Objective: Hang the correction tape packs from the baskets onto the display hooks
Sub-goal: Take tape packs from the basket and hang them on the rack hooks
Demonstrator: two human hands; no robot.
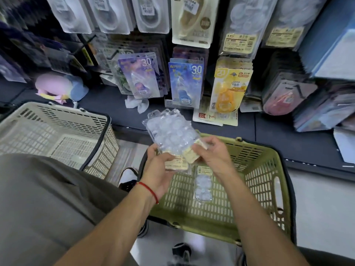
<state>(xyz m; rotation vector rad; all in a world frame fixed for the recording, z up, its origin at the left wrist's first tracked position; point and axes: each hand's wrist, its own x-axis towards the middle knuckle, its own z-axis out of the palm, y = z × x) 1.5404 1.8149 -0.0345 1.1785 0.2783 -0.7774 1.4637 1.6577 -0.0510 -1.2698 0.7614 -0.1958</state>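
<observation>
Both forearms come up from the bottom of the view and meet above the green basket (265, 181). Left hand (157, 169) sits over the basket's near-left corner, fingers curled round the lower end of a clear pack, red string on that wrist. Right hand (213, 152) is just beside it over the basket's middle, fingertips pinching the same bundle.

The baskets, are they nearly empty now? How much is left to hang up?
Nearly. The beige basket shows no packs, and many packs already hang on the display. The left hand and right hand hold a few clear packs. One pack lies in the green basket.
</observation>
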